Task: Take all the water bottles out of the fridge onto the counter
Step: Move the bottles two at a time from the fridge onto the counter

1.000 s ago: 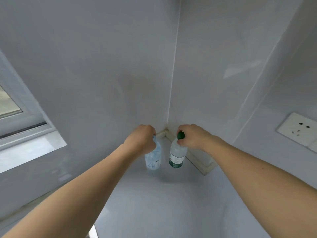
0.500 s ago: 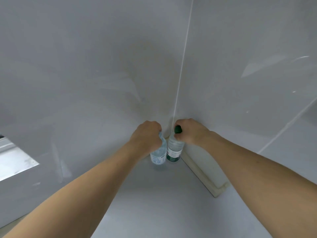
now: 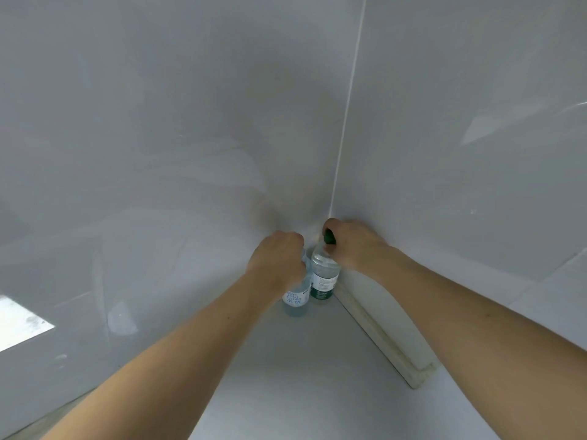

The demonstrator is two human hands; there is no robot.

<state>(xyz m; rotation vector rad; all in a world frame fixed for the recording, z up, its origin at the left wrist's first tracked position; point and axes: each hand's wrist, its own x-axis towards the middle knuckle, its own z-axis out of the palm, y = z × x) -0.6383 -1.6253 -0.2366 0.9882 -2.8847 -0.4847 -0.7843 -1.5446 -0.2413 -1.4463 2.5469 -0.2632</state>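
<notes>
Two water bottles stand upright side by side, touching or nearly so, deep in the corner of the pale grey tabletop (image 3: 286, 392) where two glossy walls meet. The blue-labelled bottle (image 3: 297, 300) is on the left; the green-capped bottle (image 3: 324, 276) is on the right, just beside the cream edge strip (image 3: 386, 342). The left hand (image 3: 276, 258) has its fingers clamped around the top of the blue-labelled bottle. The right hand (image 3: 352, 244) has its fingers curled tight around the neck and green cap.
</notes>
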